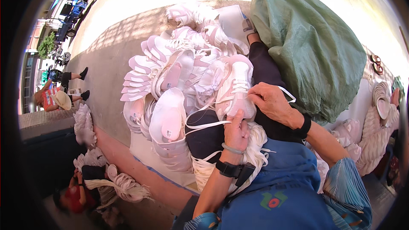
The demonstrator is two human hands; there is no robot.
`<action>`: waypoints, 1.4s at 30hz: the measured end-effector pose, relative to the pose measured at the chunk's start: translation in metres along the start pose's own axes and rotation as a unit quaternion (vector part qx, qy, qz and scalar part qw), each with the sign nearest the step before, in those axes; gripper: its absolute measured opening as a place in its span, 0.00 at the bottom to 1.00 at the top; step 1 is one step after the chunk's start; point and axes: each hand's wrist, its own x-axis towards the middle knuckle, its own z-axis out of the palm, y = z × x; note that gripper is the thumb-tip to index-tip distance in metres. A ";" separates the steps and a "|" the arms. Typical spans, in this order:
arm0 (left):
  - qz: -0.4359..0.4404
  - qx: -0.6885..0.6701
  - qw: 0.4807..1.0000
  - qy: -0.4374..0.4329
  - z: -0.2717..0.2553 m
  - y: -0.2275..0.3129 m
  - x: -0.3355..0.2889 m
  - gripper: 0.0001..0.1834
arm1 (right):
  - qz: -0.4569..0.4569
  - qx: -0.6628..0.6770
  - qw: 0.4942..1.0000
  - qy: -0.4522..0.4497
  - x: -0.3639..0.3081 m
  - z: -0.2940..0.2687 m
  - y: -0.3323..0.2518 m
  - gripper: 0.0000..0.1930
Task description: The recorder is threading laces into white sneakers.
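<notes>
While we sit bent over a pink-and-white shoe upper [239, 79], it lies toe toward us at the near right of a heap of similar uppers [168, 117]. Our left hand [237, 133] is closed at its toe, thumb on top and fingers curled. Our right hand [272, 102] has its fingertips drawn together at the upper's right side, beside the lacing; we cannot tell whether they pinch a lace. One loose white lace [203, 126] loops leftward from near our left hand, over our dark-clothed knee, and a bundle of white laces [257, 138] hangs just beside that wrist. Beyond our right leg bulges a green sack [313, 47]
</notes>
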 end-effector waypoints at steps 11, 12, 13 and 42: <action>-0.068 -0.065 0.995 -0.026 -0.016 -0.019 0.019 0.15 | -0.023 -0.063 0.998 -0.009 -0.006 -0.001 -0.009 0.04; -0.055 -0.046 0.997 -0.017 -0.012 -0.020 0.018 0.15 | -0.041 -0.056 0.998 -0.006 -0.004 -0.001 -0.009 0.04; -0.048 -0.048 0.997 -0.020 -0.015 -0.021 0.017 0.14 | -0.028 -0.049 0.998 -0.014 -0.004 0.001 -0.010 0.04; -0.056 -0.083 0.993 -0.058 -0.032 -0.021 0.022 0.12 | 0.021 -0.025 0.998 -0.055 -0.010 0.014 0.012 0.06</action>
